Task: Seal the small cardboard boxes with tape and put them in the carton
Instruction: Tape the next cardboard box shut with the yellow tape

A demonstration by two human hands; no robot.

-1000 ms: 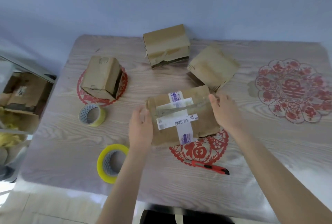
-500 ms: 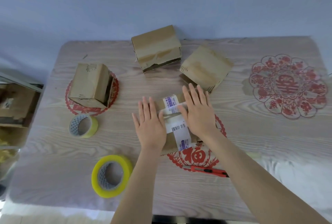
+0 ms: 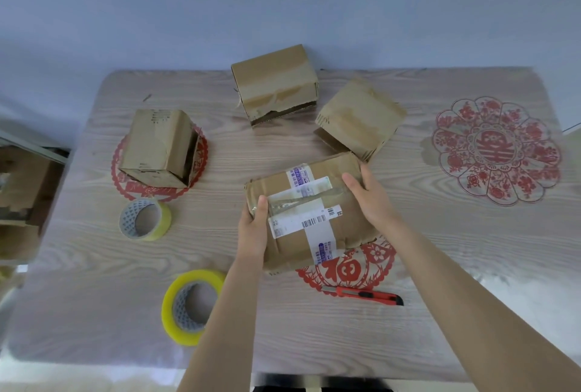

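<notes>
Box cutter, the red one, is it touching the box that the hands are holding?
Apart. The head view shows a strip of table and red paper cutout between the box cutter and the held box.

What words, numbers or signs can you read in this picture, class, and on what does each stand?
"福": red paper cut-out on the table, partly under the held box.
"囍", it seems: centre of the flower cut-out at the right.
Barcode and small print on the white labels of the held box: too blurred.
Purple print on its white strip: unreadable.
Dark marks on the left box: unreadable.
</notes>
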